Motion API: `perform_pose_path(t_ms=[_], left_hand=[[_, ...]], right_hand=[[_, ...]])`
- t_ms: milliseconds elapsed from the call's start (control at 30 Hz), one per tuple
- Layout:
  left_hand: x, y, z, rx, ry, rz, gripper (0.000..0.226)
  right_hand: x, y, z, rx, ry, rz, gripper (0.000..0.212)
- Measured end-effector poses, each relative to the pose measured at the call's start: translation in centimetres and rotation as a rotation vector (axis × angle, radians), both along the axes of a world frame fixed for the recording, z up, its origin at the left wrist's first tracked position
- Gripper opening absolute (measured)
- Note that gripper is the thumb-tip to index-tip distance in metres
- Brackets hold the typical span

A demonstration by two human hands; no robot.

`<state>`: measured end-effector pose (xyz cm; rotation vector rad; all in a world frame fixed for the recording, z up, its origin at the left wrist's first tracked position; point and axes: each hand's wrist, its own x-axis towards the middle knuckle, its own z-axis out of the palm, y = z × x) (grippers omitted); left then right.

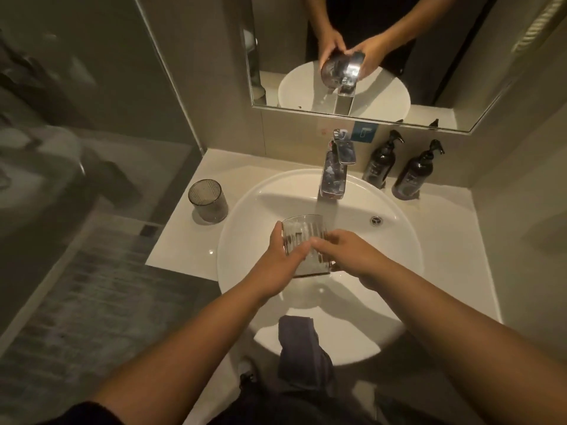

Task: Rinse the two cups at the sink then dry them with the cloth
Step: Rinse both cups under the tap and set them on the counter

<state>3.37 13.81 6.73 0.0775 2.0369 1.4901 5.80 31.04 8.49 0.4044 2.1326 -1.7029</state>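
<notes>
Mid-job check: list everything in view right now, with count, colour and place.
ribbed cup in hands: one, clear glass, over the basin below the tap
second cup: one, smoky grey, upright on the counter left of the basin
cloth: one, dark grey, draped over the basin's near rim
basin: one, white, round
tap: one, chrome, behind the basin
pump bottles: two, dark, counter right of the tap
mirror: one, on the wall above
left hand: grips the cup's left side
right hand: grips its right side
</notes>
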Motion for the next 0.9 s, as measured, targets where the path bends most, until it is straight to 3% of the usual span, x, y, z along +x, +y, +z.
perform_pose_path(t_ms=[100,267,367,467,567,633,800,900], left_hand=[[0.5,-2.3,1.4,0.001,0.124,0.066,0.065],[0.6,-6.8,2.9,-0.010,0.270,0.167,0.060],[0.0,-9.6,3.1,0.013,0.305,0.198,0.069],[-1.3,-12.9,2.7,-0.007,0.350,0.217,0.086],[-2.8,-16.2,2.1,-0.226,0.481,0.173,0.097],[-4.0,-18.6,1.2,-0.281,0.550,0.156,0.095],[-7.4,-23.5,-1.5,-0.285,0.512,0.044,0.092],[-9.1,-24.9,-3.3,-0.297,0.500,0.030,0.089]], right_hand=[[0.1,-0.6,-0.1,-0.158,0.070,0.078,0.036],[-1.1,-3.5,0.4,0.100,0.197,0.176,0.069],[-2.6,-5.9,1.5,0.138,0.292,0.244,0.082],[-4.1,-8.9,2.2,0.110,0.349,0.325,0.084],[-5.5,-12.4,2.1,0.129,0.365,0.356,0.086],[-6.7,-14.6,1.6,0.126,0.357,0.362,0.085],[-9.5,-19.5,-0.3,0.180,0.311,0.370,0.085],[-10.8,-21.1,-1.8,0.411,0.361,0.417,0.087]])
